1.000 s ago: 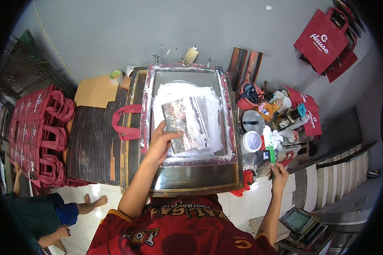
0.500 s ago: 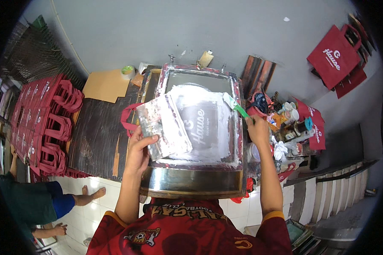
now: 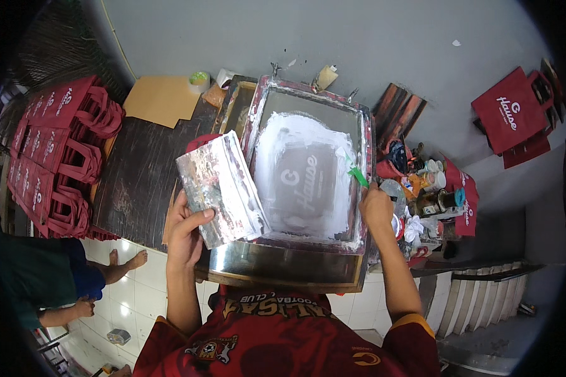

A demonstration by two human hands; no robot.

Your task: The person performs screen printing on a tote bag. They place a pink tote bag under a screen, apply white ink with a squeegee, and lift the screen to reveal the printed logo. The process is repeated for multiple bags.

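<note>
My left hand (image 3: 186,227) grips a squeegee (image 3: 215,191), a wide flat board smeared with old paint and coated with white ink along its right edge. It is tilted over the left side of a screen-printing frame (image 3: 308,247). White ink (image 3: 271,143) lies thick around the lettering on the mesh. My right hand (image 3: 377,207) is closed around a green-handled scraper (image 3: 358,176) at the frame's right edge. The scraper's ink-covered end rests over the white ink and is hard to make out. Behind the squeegee, part of a dark red bag (image 3: 202,142) shows.
Stacked red tote bags (image 3: 44,160) lie at left, beside a dark tabletop (image 3: 135,182) and brown cardboard (image 3: 160,100). Jars and tubs (image 3: 437,201) crowd the right side. Red bags (image 3: 512,110) hang on the wall. Another person (image 3: 38,276) stands at lower left.
My view has shifted. The squeegee is more upright, showing more of its white-coated edge. My right hand and the scraper have come slightly nearer me along the frame's right side.
</note>
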